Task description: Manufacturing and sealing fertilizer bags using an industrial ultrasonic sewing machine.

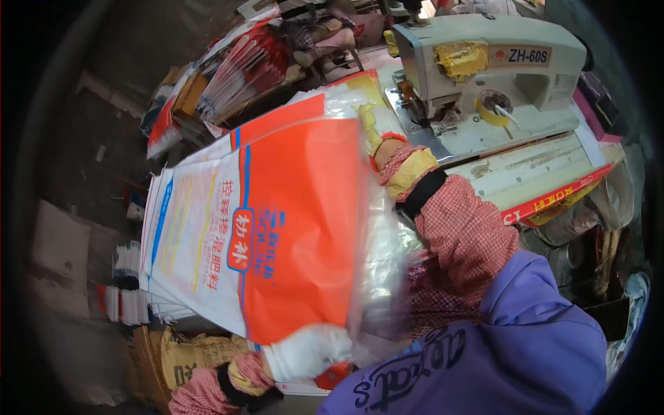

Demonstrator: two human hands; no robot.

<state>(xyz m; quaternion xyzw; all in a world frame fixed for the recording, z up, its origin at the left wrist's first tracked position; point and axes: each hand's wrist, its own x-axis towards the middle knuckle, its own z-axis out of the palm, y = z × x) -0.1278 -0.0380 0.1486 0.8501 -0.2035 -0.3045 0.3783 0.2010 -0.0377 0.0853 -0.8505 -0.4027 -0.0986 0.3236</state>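
I hold up an orange and white woven sack (277, 228) with a clear plastic liner along its right edge. My left hand (308, 351), in a white glove, grips the sack's near lower corner. My right hand (379, 142), in a yellow glove with a red checked sleeve, grips the sack's far upper edge. The sack lies over a stack of like sacks (162, 277) at the left. Behind my right hand stands a beige sewing machine (484, 62).
The machine sits on a worn table (526, 169) with a red printed sack at its edge. Bundles of folded sacks (235, 69) lie at the back left. Brown sacks (176, 356) lie on the floor near the lower left. Clutter fills the right side.
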